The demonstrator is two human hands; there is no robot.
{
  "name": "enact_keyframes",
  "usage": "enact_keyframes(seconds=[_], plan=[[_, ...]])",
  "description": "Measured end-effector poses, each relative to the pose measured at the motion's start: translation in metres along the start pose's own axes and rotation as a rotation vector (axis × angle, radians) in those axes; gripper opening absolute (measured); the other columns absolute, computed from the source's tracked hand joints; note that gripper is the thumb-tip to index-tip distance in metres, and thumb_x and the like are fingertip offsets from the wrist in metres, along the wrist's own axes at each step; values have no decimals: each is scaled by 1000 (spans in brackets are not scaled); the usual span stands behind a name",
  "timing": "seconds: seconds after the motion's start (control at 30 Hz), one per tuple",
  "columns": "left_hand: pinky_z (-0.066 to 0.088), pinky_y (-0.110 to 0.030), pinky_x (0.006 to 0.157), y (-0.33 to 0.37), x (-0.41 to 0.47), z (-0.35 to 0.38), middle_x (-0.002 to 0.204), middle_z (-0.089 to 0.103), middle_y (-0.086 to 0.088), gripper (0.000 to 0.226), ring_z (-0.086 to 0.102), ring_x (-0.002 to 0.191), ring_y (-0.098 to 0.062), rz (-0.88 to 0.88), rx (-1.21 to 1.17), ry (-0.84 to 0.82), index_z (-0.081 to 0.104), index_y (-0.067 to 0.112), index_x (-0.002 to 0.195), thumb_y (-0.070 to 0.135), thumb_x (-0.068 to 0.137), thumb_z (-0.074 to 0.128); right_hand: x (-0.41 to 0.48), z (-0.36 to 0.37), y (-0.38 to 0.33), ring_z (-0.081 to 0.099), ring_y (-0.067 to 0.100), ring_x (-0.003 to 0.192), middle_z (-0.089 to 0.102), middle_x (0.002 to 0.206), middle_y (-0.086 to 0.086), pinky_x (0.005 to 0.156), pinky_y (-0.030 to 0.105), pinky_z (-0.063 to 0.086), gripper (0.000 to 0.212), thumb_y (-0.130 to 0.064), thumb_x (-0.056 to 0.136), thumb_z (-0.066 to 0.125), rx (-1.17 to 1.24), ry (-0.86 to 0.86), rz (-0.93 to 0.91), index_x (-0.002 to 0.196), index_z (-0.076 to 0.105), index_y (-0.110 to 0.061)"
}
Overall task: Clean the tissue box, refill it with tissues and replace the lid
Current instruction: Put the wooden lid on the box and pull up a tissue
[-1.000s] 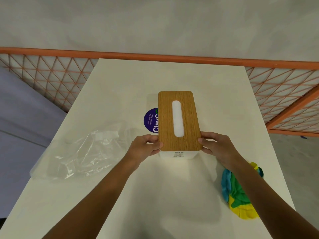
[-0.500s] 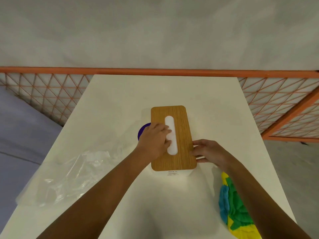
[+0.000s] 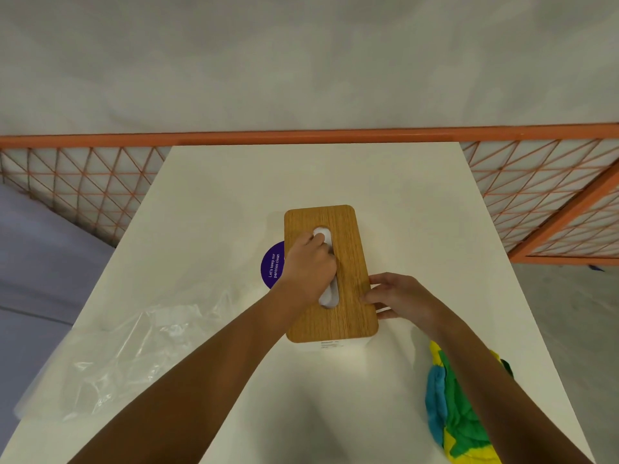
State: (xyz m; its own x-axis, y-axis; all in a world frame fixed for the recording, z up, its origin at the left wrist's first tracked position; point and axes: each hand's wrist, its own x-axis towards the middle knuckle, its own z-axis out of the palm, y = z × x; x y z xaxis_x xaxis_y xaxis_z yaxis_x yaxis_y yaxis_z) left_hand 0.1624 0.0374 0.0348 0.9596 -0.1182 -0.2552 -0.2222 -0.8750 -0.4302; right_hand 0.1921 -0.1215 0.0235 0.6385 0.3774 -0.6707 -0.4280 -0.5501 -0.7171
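Fingers of the left hand (image 3: 310, 266) curl into the slot of the wooden lid (image 3: 348, 262), pinching white tissue (image 3: 321, 234), while the right hand (image 3: 398, 294) grips the lid's right edge. The lid sits on the tissue box (image 3: 338, 349) mid-table (image 3: 301, 175). A purple sticker (image 3: 273, 264) shows partly behind box and left hand. A plastic wrapper (image 3: 127, 356) lies to the left, and the right forearm partly covers a colourful cloth (image 3: 459, 420).

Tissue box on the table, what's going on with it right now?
The wooden lid is on the white tissue box. The person's left hand is at the lid's slot, apparently pinching the tissue there, while the right hand grips the tissue box by its right side. A clear plastic wrapper lies to the left, a colourful cloth to the right.
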Motion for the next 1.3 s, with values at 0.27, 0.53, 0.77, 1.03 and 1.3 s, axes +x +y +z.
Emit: enact_keyframes(seconds=[0.27,0.53,0.77,1.03,1.3], plan=[[31,-36,103,2,8,6,124,58,-10,28,44,121,-25,-42,-71,29,58,7,117,23,97,46,-2,1,-2,61,19,89,60,100,3,82,30,50,50,-14,82,66,-43,8,8,129,49,-11],[28,-34,105,-2,9,7,129,54,-8,37,42,124,-24,-56,-106,108,53,8,123,32,98,41,-6,2,-1,62,24,96,61,106,7,89,35,51,48,-15,84,65,-25,6,11,129,49,-10],[25,-37,105,-16,1,3,123,57,-3,35,41,119,-22,-122,-239,208,57,11,118,32,96,38,-10,0,2,63,27,101,63,111,11,93,38,51,47,-14,84,64,14,-6,4,128,50,-8],[21,-32,101,-28,-11,17,124,51,7,28,37,119,-17,-303,-511,256,63,19,105,37,90,48,-9,-1,4,63,27,101,64,112,12,93,39,51,45,-14,84,65,17,-14,-4,127,51,-9],[31,-30,94,-11,-11,11,110,58,2,36,53,106,-17,-466,-751,290,60,16,103,47,87,52,-9,-3,4,64,27,102,65,112,12,95,40,51,43,-14,84,65,10,-11,0,124,54,-8]])
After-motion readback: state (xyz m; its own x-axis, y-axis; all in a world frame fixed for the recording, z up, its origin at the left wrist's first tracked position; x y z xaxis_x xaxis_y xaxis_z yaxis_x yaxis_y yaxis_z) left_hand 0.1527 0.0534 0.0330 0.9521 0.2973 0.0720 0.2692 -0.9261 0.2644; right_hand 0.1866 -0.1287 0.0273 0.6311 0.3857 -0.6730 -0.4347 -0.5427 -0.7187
